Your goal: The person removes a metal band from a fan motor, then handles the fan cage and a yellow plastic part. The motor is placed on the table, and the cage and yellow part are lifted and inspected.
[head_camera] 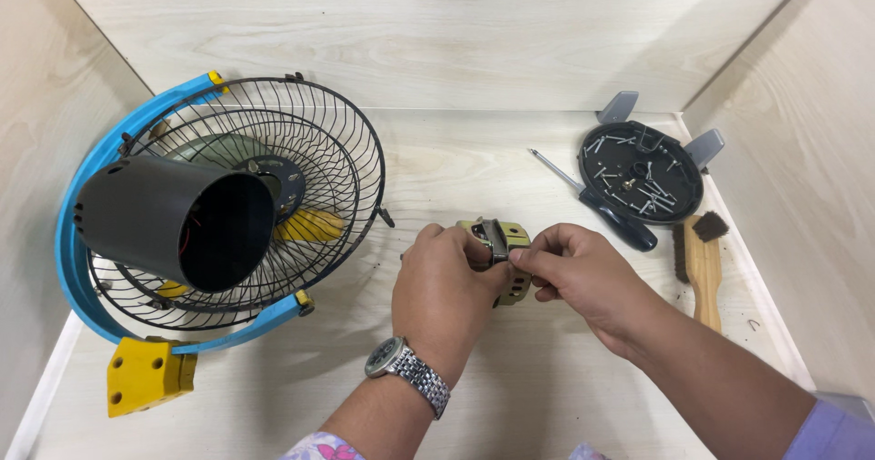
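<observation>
Seen from above, over a pale wood-grain tabletop (510, 369) boxed in by matching walls. At centre, both hands together, closed around a small yellowish metal motor part (507, 252) held just above the table. Left hand (444, 298), with a steel wristwatch (409, 370), wrapped around the part's left side. Right hand (583, 276) pinching at the top of the part with fingertips (519, 256) meeting the left thumb; exactly what is pinched there possibly a small clip or tab, hard to tell.

To the left, well apart from the hands, a fan lying tilted: black wire grille (310, 141), blue curved frame (77, 268), yellow base block (146, 373), and a black cylindrical motor housing (173, 223) pointing toward the viewer.

To the right, near the back corner, a round black tray (597, 179) holding loose screws. Just beside it, a screwdriver (602, 206) with a dark handle, and a wooden-handled brush (702, 264) lying along the right wall.
</observation>
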